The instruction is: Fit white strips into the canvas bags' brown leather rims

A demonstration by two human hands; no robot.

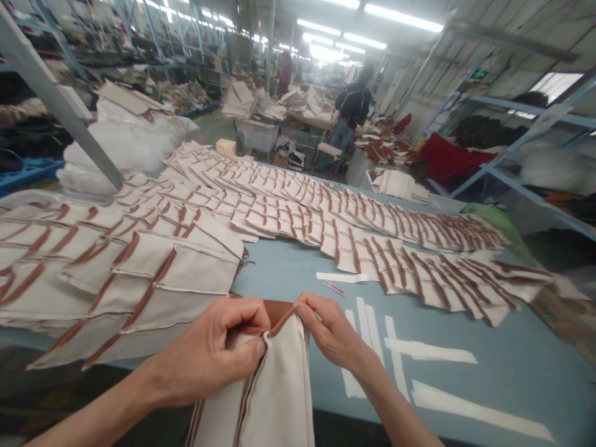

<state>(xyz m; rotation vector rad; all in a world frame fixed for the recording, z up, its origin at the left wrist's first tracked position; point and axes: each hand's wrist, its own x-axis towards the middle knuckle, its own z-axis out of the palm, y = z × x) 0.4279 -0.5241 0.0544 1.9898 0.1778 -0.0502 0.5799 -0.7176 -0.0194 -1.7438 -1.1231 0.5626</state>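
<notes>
Both hands grip a cream fabric panel [284,385] with brown trim, held at the table's near edge. My left hand [218,347] pinches its top edge beside a brown-lined seam, thumb pressed against the curled fingers. At the panel's upper right corner, my right hand [326,326] pinches the brown trim between thumb and fingers. A brown strip [277,310] spans the gap between the two hands. The panel's lower part runs out of the picture. To the left lies a pile of similar cream pieces with brown bands [186,273].
Overlapping rows of cream-and-brown pieces [298,217] stretch across the blue-grey table [288,267]. Pale strips [433,351] and a small pink tool [335,288] lie to the right. A metal post [69,105] slants at the left. One person [352,105] stands farther back.
</notes>
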